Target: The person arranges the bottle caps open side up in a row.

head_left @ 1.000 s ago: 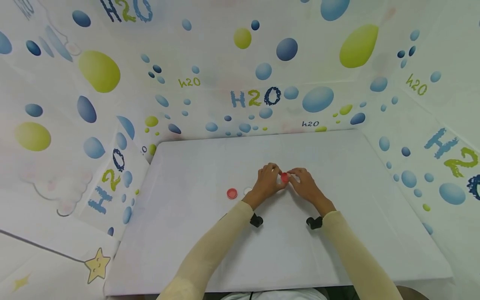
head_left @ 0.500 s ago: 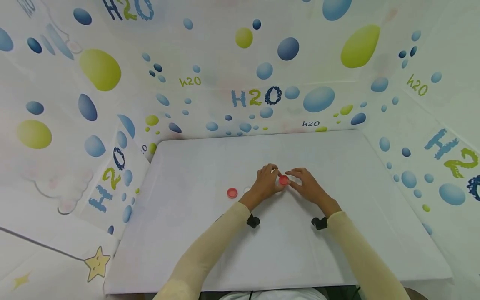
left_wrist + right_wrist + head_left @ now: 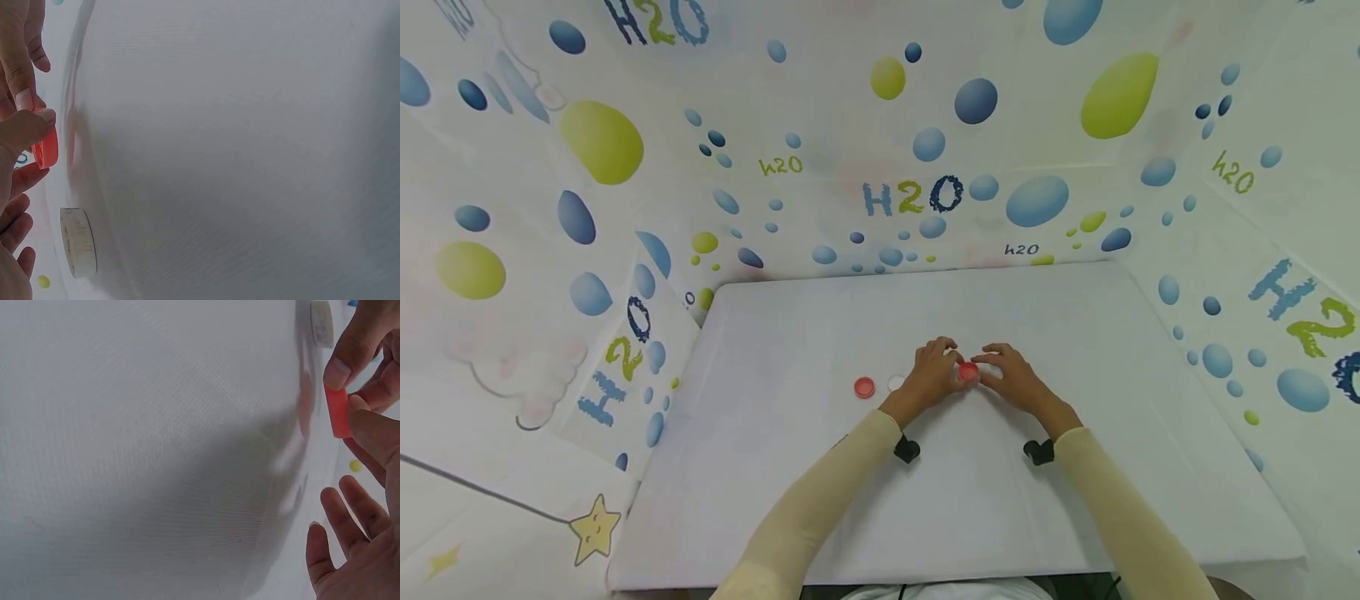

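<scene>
A round red lid (image 3: 968,372) with a raised rim is held between both hands, a little over the white table. My left hand (image 3: 934,372) pinches its left side with thumb and finger. From the right, my right hand (image 3: 1011,377) pinches the opposite side; its other fingers spread loosely in the right wrist view. Seen edge-on, the red lid (image 3: 338,412) stands between the two thumbs. On the table left of the hands lie another red lid (image 3: 864,387) and a white lid (image 3: 896,382), the latter partly hidden behind my left hand.
The white cloth-covered table (image 3: 790,467) spreads around the hands. Printed sheets (image 3: 820,200) with blue and green spots enclose its back and sides. The white lid (image 3: 79,242) shows its ribbed side in the left wrist view.
Both hands have come slightly nearer the body with the red lid, which has tilted so its round face shows more. The two lids on the table have stayed put.
</scene>
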`<act>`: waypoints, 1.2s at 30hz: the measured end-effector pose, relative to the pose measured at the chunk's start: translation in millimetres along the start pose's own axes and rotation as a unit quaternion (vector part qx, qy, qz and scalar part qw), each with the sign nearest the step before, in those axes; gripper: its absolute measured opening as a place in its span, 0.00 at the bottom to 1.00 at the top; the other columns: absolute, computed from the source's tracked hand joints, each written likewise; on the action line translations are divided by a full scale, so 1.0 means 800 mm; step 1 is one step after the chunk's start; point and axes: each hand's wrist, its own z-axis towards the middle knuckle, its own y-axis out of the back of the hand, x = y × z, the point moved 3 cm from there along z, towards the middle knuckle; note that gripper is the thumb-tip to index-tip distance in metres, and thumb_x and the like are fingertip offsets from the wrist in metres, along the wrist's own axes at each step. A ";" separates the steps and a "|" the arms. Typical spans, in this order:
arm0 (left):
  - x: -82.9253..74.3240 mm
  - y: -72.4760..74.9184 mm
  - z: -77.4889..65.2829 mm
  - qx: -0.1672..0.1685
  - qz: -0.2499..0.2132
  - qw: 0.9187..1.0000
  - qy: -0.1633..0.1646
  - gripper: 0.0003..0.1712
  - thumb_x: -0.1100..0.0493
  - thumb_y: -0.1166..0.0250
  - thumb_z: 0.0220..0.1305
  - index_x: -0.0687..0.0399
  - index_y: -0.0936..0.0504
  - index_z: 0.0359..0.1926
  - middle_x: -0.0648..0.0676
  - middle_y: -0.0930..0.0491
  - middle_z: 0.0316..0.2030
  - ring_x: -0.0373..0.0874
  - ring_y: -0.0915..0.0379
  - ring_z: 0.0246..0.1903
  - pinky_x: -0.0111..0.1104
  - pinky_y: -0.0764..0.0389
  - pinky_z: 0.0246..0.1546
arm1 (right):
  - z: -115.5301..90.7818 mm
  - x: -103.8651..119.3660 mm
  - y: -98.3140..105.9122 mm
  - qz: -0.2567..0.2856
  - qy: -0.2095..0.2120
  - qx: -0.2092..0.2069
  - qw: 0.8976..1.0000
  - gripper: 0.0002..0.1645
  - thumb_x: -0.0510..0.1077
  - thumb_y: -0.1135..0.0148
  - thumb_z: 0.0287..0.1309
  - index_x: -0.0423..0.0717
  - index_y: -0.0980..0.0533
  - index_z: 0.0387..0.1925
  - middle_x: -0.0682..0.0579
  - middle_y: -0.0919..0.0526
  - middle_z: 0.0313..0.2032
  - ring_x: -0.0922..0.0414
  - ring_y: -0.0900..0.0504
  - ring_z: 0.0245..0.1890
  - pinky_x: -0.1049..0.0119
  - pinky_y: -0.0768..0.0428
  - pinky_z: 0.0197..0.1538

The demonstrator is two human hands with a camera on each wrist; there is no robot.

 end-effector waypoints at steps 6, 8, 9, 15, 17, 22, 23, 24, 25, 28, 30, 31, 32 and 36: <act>-0.001 -0.001 -0.002 -0.002 0.007 1.000 -0.004 0.25 0.39 0.31 0.71 0.52 0.15 0.56 0.56 0.30 0.68 0.52 0.35 0.70 0.48 0.33 0.68 | -0.002 -0.002 -0.004 -0.021 -0.002 -0.001 1.000 0.22 0.44 0.33 0.72 0.45 0.19 0.64 0.34 0.27 0.68 0.32 0.31 0.70 0.26 0.36 0.68; -0.001 -0.002 -0.002 -0.001 0.008 1.000 -0.004 0.25 0.40 0.30 0.71 0.52 0.15 0.56 0.56 0.30 0.67 0.52 0.34 0.69 0.48 0.33 0.68 | -0.002 -0.003 -0.006 -0.028 0.001 -0.003 1.000 0.21 0.44 0.33 0.72 0.45 0.18 0.63 0.33 0.27 0.68 0.32 0.31 0.70 0.26 0.36 0.67; -0.001 -0.003 -0.002 -0.001 0.010 1.000 -0.004 0.25 0.40 0.30 0.70 0.52 0.15 0.56 0.55 0.30 0.67 0.52 0.34 0.69 0.48 0.33 0.67 | -0.002 -0.004 -0.007 -0.029 0.001 -0.004 1.000 0.21 0.44 0.33 0.72 0.45 0.18 0.63 0.33 0.27 0.68 0.32 0.31 0.70 0.26 0.36 0.68; 0.000 -0.007 -0.001 0.004 0.018 1.000 -0.004 0.26 0.37 0.30 0.69 0.51 0.14 0.56 0.55 0.29 0.67 0.53 0.33 0.69 0.50 0.33 0.67 | -0.004 -0.007 -0.011 -0.038 -0.008 -0.004 0.999 0.21 0.46 0.33 0.72 0.46 0.18 0.63 0.34 0.28 0.69 0.32 0.32 0.70 0.26 0.35 0.66; 0.000 -0.008 -0.001 0.004 0.021 1.000 -0.002 0.26 0.37 0.30 0.69 0.50 0.14 0.56 0.55 0.30 0.67 0.53 0.33 0.69 0.50 0.33 0.67 | -0.004 -0.007 -0.013 -0.044 -0.012 -0.003 0.999 0.22 0.47 0.32 0.72 0.47 0.18 0.63 0.35 0.28 0.70 0.32 0.32 0.71 0.26 0.35 0.65; 0.000 -0.008 -0.003 0.001 0.025 1.000 -0.003 0.26 0.38 0.29 0.69 0.50 0.14 0.56 0.55 0.29 0.66 0.53 0.32 0.68 0.51 0.34 0.67 | -0.002 -0.006 -0.016 -0.060 -0.019 -0.002 0.998 0.22 0.48 0.33 0.72 0.48 0.18 0.63 0.36 0.28 0.70 0.32 0.31 0.70 0.27 0.33 0.62; 0.000 -0.008 -0.003 0.001 0.024 1.000 -0.003 0.25 0.38 0.29 0.69 0.50 0.14 0.55 0.55 0.29 0.66 0.54 0.32 0.68 0.51 0.34 0.67 | -0.002 -0.007 -0.016 -0.062 -0.019 -0.002 0.998 0.22 0.48 0.33 0.72 0.48 0.18 0.63 0.36 0.28 0.70 0.32 0.31 0.70 0.28 0.33 0.62; 0.000 -0.008 -0.003 0.001 0.024 1.000 -0.003 0.25 0.39 0.29 0.69 0.50 0.14 0.55 0.55 0.29 0.66 0.54 0.32 0.68 0.51 0.34 0.67 | -0.002 -0.006 -0.017 -0.063 -0.019 -0.003 0.998 0.22 0.48 0.33 0.72 0.48 0.18 0.63 0.36 0.28 0.70 0.32 0.31 0.70 0.28 0.33 0.62; 0.000 -0.008 -0.003 0.001 0.024 1.000 -0.003 0.25 0.39 0.29 0.69 0.50 0.14 0.55 0.55 0.29 0.66 0.54 0.32 0.68 0.51 0.34 0.67 | -0.002 -0.006 -0.017 -0.064 -0.019 -0.004 0.998 0.22 0.48 0.33 0.72 0.48 0.18 0.63 0.36 0.28 0.70 0.32 0.31 0.70 0.28 0.33 0.62; 0.000 -0.009 -0.002 0.003 0.030 1.000 -0.002 0.25 0.39 0.29 0.69 0.50 0.14 0.55 0.55 0.30 0.66 0.54 0.33 0.68 0.51 0.34 0.67 | -0.002 -0.006 -0.017 -0.064 -0.019 -0.006 0.998 0.23 0.48 0.32 0.71 0.48 0.18 0.63 0.36 0.28 0.70 0.33 0.31 0.70 0.29 0.33 0.62; 0.000 -0.010 -0.002 0.004 0.034 0.999 -0.001 0.25 0.39 0.29 0.69 0.50 0.15 0.56 0.55 0.30 0.67 0.53 0.33 0.68 0.50 0.33 0.67 | -0.002 -0.005 -0.016 -0.066 -0.015 -0.008 0.998 0.22 0.48 0.32 0.71 0.48 0.18 0.63 0.36 0.28 0.69 0.32 0.31 0.70 0.30 0.32 0.61; 0.001 -0.010 -0.002 0.004 0.036 0.999 0.000 0.25 0.38 0.29 0.69 0.50 0.15 0.56 0.55 0.29 0.67 0.53 0.33 0.68 0.50 0.33 0.67 | -0.002 -0.004 -0.015 -0.066 -0.015 -0.008 0.998 0.23 0.49 0.31 0.71 0.48 0.18 0.63 0.36 0.27 0.69 0.32 0.30 0.70 0.30 0.32 0.60; 0.001 -0.009 -0.002 0.005 0.037 0.999 0.002 0.26 0.38 0.29 0.69 0.50 0.15 0.57 0.55 0.29 0.67 0.53 0.33 0.69 0.50 0.33 0.67 | -0.002 -0.004 -0.014 -0.068 -0.014 -0.008 0.998 0.23 0.49 0.31 0.70 0.48 0.18 0.63 0.35 0.27 0.69 0.32 0.30 0.69 0.30 0.31 0.59; 0.003 0.001 -0.006 0.004 0.022 1.000 0.011 0.30 0.38 0.28 0.67 0.51 0.18 0.61 0.56 0.30 0.69 0.53 0.33 0.69 0.50 0.32 0.67 | -0.003 -0.005 -0.006 -0.067 -0.017 -0.009 0.998 0.24 0.49 0.31 0.70 0.48 0.19 0.65 0.35 0.27 0.69 0.32 0.30 0.69 0.29 0.31 0.58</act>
